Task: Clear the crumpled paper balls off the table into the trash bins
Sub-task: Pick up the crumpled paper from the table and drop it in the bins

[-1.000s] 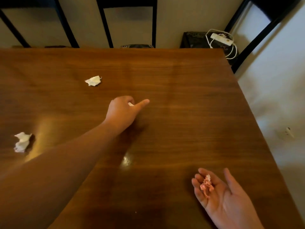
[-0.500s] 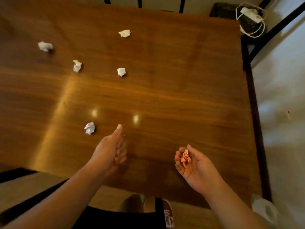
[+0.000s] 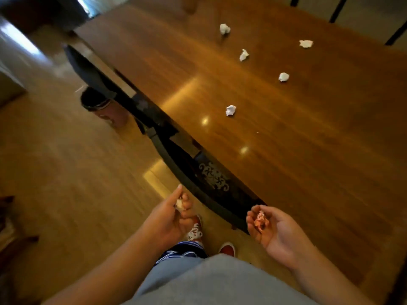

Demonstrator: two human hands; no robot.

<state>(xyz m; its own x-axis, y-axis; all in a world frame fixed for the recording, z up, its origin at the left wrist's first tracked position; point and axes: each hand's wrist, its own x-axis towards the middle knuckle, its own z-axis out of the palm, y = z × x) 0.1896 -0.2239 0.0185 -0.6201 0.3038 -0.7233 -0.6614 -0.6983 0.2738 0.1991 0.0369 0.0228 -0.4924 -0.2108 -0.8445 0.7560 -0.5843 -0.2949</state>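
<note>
Standing beside wooden table (image 3: pixel 286 161), person's left hand (image 3: pixel 174 214) pinched closed on white paper ball (image 3: pixel 179 203); right hand (image 3: pixel 272 227) cupped half-open, cradling pink paper ball (image 3: pixel 261 220). Dark trash bin (image 3: pixel 97 101) on floor at ten o'clock, nearer left hand. Five white balls remain on table.

- table (image 3: pixel 308 150): wood, glossy, smooth, light glints on top
- paper balls (image 3: pixel 230 110): white paper, matt, rough w/ creases
- floor (image 3: pixel 66 161): wood planks, semi-gloss
- shirt (image 3: pixel 220 282): grey cloth, matt
</note>
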